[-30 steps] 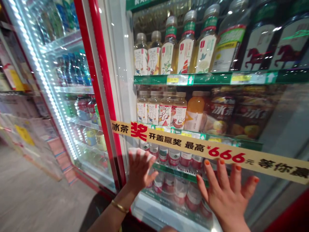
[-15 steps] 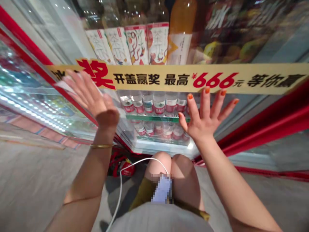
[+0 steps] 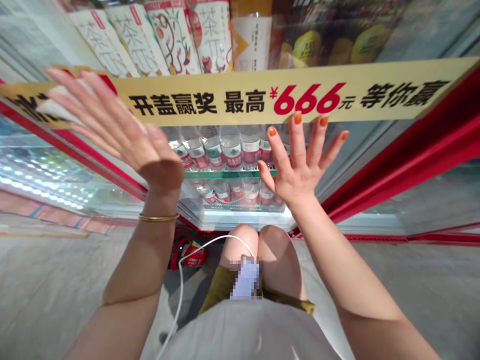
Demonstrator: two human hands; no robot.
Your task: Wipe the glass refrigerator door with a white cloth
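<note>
My left hand [image 3: 127, 135] lies with fingers stretched out over a white tissue [image 3: 62, 105], which pokes out past the fingers at the left and along the thumb side. The tissue appears pressed to the glass door [image 3: 232, 132] and covers part of the yellow banner [image 3: 180, 115] with black and red lettering. My right hand [image 3: 296, 175] is spread on the glass just below the banner's red 666, fingertips touching its lower edge and holding nothing.
Behind the glass are drink cartons [image 3: 172, 40], an amber bottle [image 3: 251, 40] and several water bottles [image 3: 230, 150] on a glass shelf [image 3: 228, 174]. Red door frames [image 3: 405, 155] flank the pane. A phone-like object [image 3: 245, 280] with a white cable [image 3: 181, 285] rests on my lap.
My left hand and the tissue have slid right along the banner, now covering the big red character. My right hand keeps about the same spot on the glass. The whole view has shifted.
</note>
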